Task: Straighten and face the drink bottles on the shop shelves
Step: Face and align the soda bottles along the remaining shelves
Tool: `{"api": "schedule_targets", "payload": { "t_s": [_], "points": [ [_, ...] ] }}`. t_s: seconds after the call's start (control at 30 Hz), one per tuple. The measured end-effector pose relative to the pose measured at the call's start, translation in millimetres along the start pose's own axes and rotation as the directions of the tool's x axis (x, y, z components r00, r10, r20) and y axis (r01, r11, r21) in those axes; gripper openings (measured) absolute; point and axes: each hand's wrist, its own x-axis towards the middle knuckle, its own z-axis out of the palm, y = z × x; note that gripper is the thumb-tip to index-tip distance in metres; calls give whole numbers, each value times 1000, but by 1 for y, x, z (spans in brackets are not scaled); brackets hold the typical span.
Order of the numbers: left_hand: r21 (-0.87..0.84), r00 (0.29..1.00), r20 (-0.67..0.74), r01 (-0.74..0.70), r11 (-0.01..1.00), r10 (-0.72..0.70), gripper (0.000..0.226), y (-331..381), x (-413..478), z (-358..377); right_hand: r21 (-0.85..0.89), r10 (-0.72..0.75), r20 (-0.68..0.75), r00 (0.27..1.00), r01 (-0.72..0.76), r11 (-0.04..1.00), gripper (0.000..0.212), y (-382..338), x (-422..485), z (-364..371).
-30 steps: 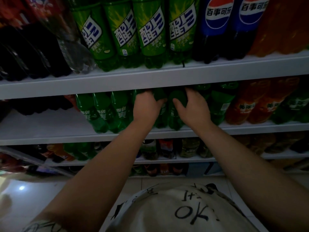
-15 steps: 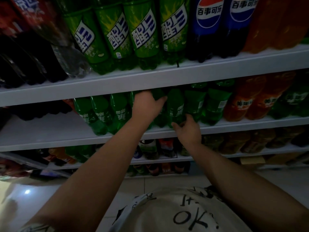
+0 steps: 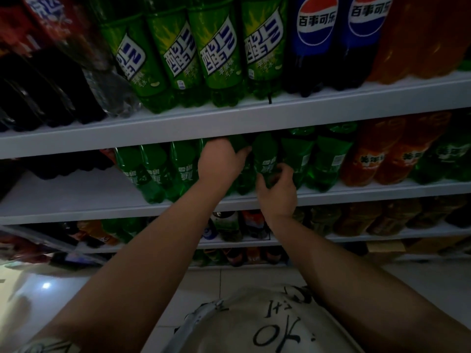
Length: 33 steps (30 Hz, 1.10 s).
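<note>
Facing the green Sprite bottles (image 3: 265,159) on the middle shelf (image 3: 76,200), left hand (image 3: 220,161) gripping one's shoulder, right hand (image 3: 277,192) curled round its neighbour's base; those toward the shelf's left end look done, the pair toward its right probably still need turning.

You wear a pale cream T-shirt (image 3: 229,324) with black brush-style lettering (image 3: 277,335) reading "OK"; its short left sleeve (image 3: 46,347) carries dark print, forearms (image 3: 153,240) bare.
</note>
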Motion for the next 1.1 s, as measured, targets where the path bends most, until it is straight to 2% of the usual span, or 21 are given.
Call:
{"api": "schedule_targets", "payload": {
  "t_s": [0.1, 0.2, 0.4, 0.57, 0.7, 0.8, 0.93, 1.0, 1.1],
  "points": [
    [-4, 1000, -17, -3, 1000, 3, 37, 0, 1, 0, -19, -111, 16, 994, 111, 994, 64, -3, 9, -4],
    [-7, 1000, 14, 13, 1000, -12, 37, -3, 3, -1, -40, -158, 65, 985, 160, 986, 64, -2, 17, -7],
    [-75, 987, 161, 27, 997, -14, 41, -9, 12, -10, -80, -98, 98, 990, 106, 991, 59, -4, 22, -5],
    [-114, 983, 180, 46, 992, -25, 44, -8, 13, -15, -112, -59, 100, 993, 70, 991, 64, 4, 17, -5],
    [-104, 990, 139, 27, 994, -13, 34, -5, 8, -14, -153, -26, 91, 996, 39, 987, 62, 10, 14, -7],
    [-75, 999, 44, 9, 997, -6, 27, -4, -6, -9, -235, 11, 130, 991, 20, 972, 52, 20, 11, -8],
    [-96, 996, -93, -28, 995, 19, 46, -6, -31, 2, -405, 87, 217, 972, 9, 914, 43, 29, 15, -5],
    [-145, 995, -96, -49, 988, 35, 59, -9, -43, 7, -425, 95, 210, 973, 4, 905, 40, 29, 17, -2],
    [-196, 995, -97, -31, 980, 12, 61, -15, -56, 15, -419, 116, 210, 971, -18, 908, 40, 27, 18, 1]
  ]
}}
